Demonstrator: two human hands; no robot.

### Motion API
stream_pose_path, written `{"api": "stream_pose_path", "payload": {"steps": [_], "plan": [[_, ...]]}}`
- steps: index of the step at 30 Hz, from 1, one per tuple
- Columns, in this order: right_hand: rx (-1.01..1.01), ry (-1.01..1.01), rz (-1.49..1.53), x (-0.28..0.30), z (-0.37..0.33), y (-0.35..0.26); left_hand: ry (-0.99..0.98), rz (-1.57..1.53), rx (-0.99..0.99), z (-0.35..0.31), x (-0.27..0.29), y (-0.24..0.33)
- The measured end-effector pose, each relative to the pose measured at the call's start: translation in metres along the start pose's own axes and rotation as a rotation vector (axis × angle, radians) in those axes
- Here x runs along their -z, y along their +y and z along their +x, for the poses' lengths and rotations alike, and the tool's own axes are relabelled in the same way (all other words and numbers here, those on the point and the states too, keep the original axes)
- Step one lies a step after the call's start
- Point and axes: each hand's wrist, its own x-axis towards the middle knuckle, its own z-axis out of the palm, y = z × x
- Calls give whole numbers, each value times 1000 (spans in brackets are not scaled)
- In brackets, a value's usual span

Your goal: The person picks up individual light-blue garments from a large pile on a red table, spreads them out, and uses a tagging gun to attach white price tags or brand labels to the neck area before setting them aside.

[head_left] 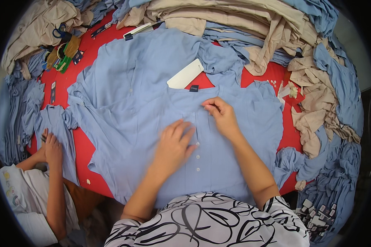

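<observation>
A light blue blouse (pixel 169 164) is spread out before me, its neckline away from me. White buttons (pixel 198 157) run down its front placket, and a dark label (pixel 194 88) sits at the neck. Slightly blurred, my left hand (pixel 174 142) is open over the chest, left of the placket, with its fingers apart. My right hand (pixel 223 117) is closed in a pinch just below the neckline; what its fingertips hold, if anything, is too small to make out. A white hang tag (pixel 186 74) lies beyond the collar, on a second blue blouse (pixel 123 61).
The table has a red cover (pixel 88 158). Beige garments (pixel 231 16) are heaped at the back. Scissors (pixel 62 32) and tape rolls (pixel 62 57) lie far left. At left, a co-worker's hands (pixel 50 146) touch another blue garment (pixel 51 117). Small tags (pixel 317 218) cluster lower right.
</observation>
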Motion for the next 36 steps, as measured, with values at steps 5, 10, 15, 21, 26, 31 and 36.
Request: {"api": "stream_pose_path", "payload": {"steps": [5, 10, 15, 21, 26, 31, 36], "plan": [[211, -68, -204, 8, -22, -26, -47, 16, -23, -4, -18, 12], [429, -18, -627, -5, -42, -12, -40, 2, -13, -3, -24, 8], [507, 47, -596, -13, -40, 3, -27, -78, 9, -3, -24, 5], [522, 2, -693, -16, -39, 2, -12, -215, 48, -5, -28, -3], [540, 26, -740, -17, -40, 3, -56, -158, 54, -3, -24, 2], [531, 46, -735, -18, -42, 3, -25, -162, 67, -6, -24, 5], [398, -36, -452, 6, -39, -6, 95, -275, 110, -17, -10, 3]]}}
